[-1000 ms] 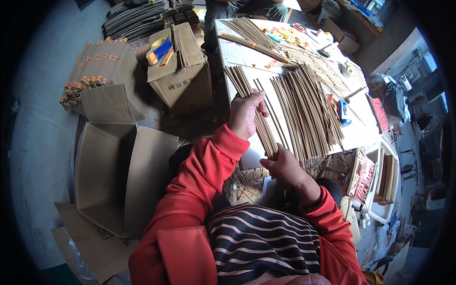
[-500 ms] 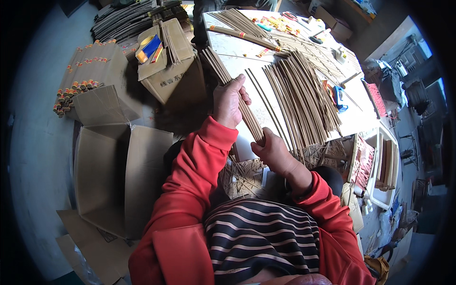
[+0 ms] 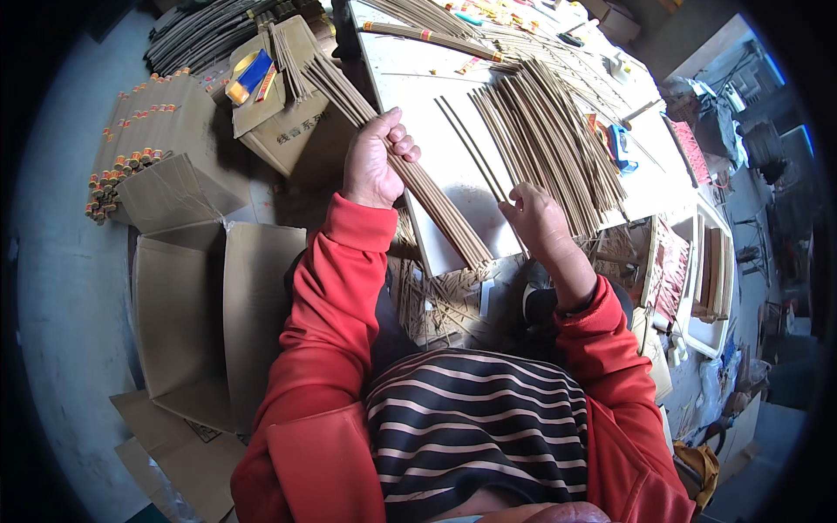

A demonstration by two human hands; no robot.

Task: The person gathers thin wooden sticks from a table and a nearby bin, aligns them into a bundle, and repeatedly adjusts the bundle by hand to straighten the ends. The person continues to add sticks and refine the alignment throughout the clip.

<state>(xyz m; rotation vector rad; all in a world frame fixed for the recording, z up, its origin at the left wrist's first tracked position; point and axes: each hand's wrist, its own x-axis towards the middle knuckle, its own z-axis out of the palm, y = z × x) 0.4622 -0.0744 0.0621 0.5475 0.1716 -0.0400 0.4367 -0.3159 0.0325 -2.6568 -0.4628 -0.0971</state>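
My left hand (image 3: 375, 161) is closed round a bundle of thin brown incense sticks (image 3: 440, 207), held slantwise over the table's near left edge. Its lower ends fan slightly apart near the table corner. To the right, my right hand (image 3: 542, 222) has thumb and fingertips pinched at the lower part of two loose incense sticks (image 3: 466, 131), which lie side by side on the white table (image 3: 410, 96). Just beyond that hand spreads a wide row of incense sticks (image 3: 549, 144). Exactly how many sticks the right fingers grip is hidden.
A labelled bundle (image 3: 427, 37) lies across the far table. Blue tape dispenser (image 3: 619, 148) stands right of the row. Left of me are an open cardboard box (image 3: 183, 322), a closed carton (image 3: 288, 131) and stacked banded bundles (image 3: 144, 131). Broken sticks (image 3: 436, 301) litter the space below the table.
My right hand has let go of the bundle's lower end and moved right to the two loose sticks. My left hand has shifted left with the bundle. The whole view has shifted slightly.
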